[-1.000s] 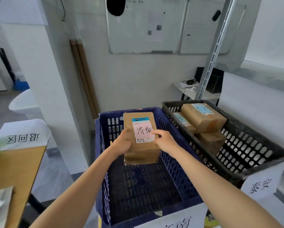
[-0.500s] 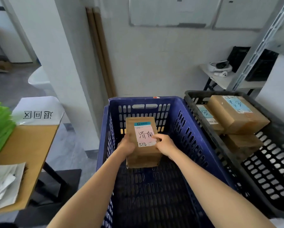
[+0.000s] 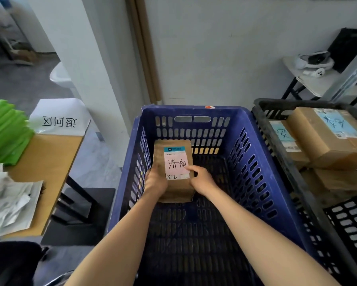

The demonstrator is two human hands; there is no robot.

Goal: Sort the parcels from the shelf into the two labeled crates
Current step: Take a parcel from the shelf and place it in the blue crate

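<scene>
A brown cardboard parcel (image 3: pixel 171 149) with a pink and white handwritten label is low inside the blue crate (image 3: pixel 245 141), near its far left corner. My left hand (image 3: pixel 155 181) grips the parcel's near left edge. My right hand (image 3: pixel 201 179) holds its near right edge, thumb on the label. I cannot tell whether the parcel touches the crate floor. To the right, the black crate (image 3: pixel 262 112) holds three brown parcels (image 3: pixel 326 137), two with blue labels.
A wooden table (image 3: pixel 47 159) at left carries a stack of green packets (image 3: pixel 6 131), a white paper sign (image 3: pixel 59 118) and plastic mailers (image 3: pixel 10 203). A white pillar (image 3: pixel 86 58) stands behind the blue crate. A small side table (image 3: pixel 309 79) stands at far right.
Both hands have lowered the parcel from above the blue crate's rim down deep into the crate. My view has tilted downward and closer.
</scene>
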